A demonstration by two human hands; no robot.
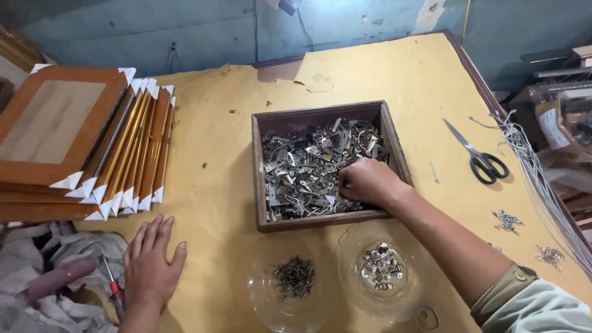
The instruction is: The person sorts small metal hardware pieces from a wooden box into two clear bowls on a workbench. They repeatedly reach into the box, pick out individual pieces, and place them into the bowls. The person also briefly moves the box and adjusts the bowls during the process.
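My right hand (369, 182) digs into the metal hangers (302, 166) in the wooden box (258, 166), fingers curled; I cannot tell what they pinch. My left hand (150, 265) lies flat and open on the table (216, 185), holding nothing, beside a screwdriver (112, 287).

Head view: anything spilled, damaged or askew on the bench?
Two small clusters of metal hardware lie loose on the yellow table cover right of the wooden tray, outside the glass bowls. The cover's far edge is torn. The right hand digs in the tray.
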